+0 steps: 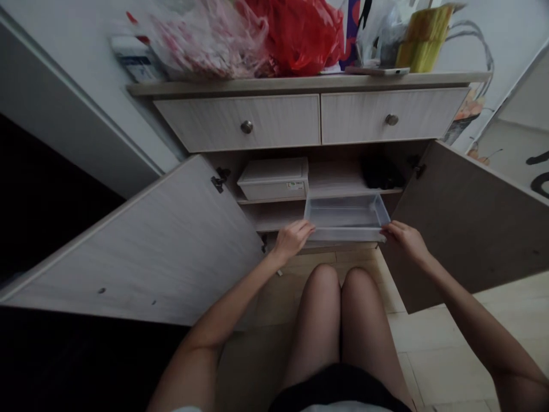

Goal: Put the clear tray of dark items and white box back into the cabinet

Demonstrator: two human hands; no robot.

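A shallow, see-through plastic drawer bin [349,234] is held level at the front of the open cabinet, with nothing visible inside it. My left hand [294,237] is closed on its left front corner. At the right front corner, the fingers of my right hand [403,236] pinch the rim. Behind and to the left, a white storage box [274,178] with a small label sits on the cabinet shelf [334,176]. The bin's back end reaches the shelf's front; whether it touches is hard to tell.
Both cabinet doors stand open, the left door [141,246] and the right door [476,223]. A dark object [381,171] lies on the shelf's right. Above are two closed drawers [278,121]. Bags, including a red plastic bag [295,37], and a phone [377,71] cover the top.
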